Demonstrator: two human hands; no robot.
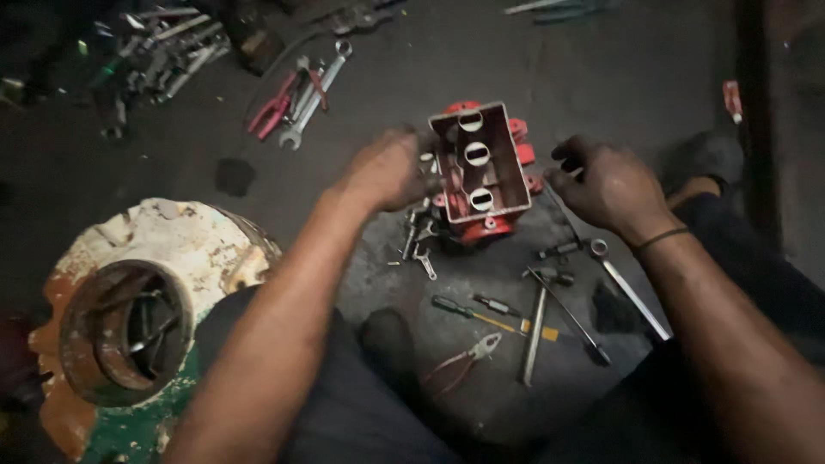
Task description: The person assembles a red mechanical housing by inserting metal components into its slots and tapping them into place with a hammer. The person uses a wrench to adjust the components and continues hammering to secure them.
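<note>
Dark concrete floor (pixel 533 69), tools scattered. Rusted white-green drum housing (pixel 163 258) sits lower left. Red engine block (pixel 481 167) stands on the floor between both hands. Left hand (pixel 387 172) grips its left edge, fingers curled closed. Right hand (pixel 606 185) closed at its right side; what it holds unclear. Pliers (pixel 468 357) lie nearer.

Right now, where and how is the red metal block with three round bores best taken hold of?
Grip the red metal block by its two long outer walls, coming from both sides. It stands open face up with flat flanks; the left hand already rests on one.
</note>
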